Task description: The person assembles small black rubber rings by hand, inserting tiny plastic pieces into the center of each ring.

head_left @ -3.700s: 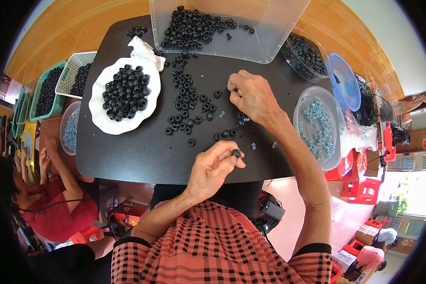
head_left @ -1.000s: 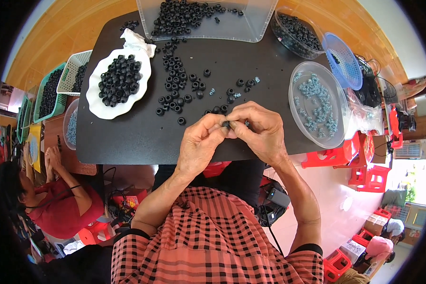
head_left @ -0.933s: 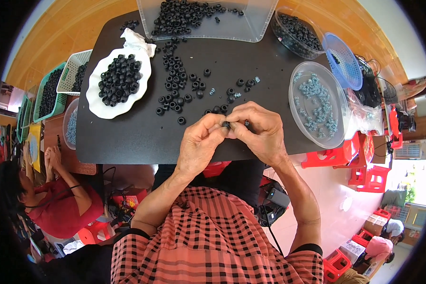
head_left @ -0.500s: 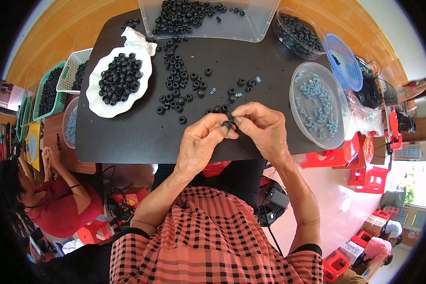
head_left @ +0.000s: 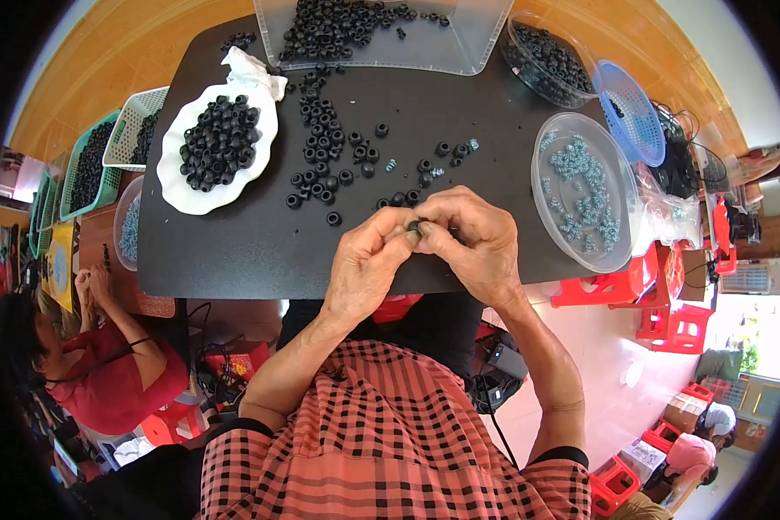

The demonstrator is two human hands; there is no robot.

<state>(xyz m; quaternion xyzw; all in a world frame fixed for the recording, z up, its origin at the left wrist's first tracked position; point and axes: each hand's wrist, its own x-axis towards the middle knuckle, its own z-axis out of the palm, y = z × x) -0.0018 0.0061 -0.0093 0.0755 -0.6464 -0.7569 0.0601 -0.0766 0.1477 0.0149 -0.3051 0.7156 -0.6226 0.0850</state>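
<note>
Over the table's near edge my two hands meet at the fingertips. My left hand (head_left: pixel 366 260) pinches a small black ring-shaped part (head_left: pixel 414 226), mostly hidden by the fingers. My right hand (head_left: pixel 477 247) is closed, its thumb and fingertips pressed against that same part; whether it also holds something small is hidden. Just beyond the fingers lie several loose black parts (head_left: pixel 398 199) with round holes. Small pale-blue coil springs (head_left: pixel 437 172) lie among them. A wider scatter of black parts (head_left: pixel 321 143) runs up the table to the left.
At left stands a white scalloped plate (head_left: pixel 176 192) heaped with black parts. A clear bin (head_left: pixel 442 59) of them is at the far side. On the right are a round tub (head_left: pixel 542 201) of blue springs and a blue basket (head_left: pixel 633 104). Another person (head_left: pixel 117 373) sits at left.
My right hand has moved slightly left, bringing its thumb and fingertips onto the black part in my left fingers. The left hand has hardly moved.
</note>
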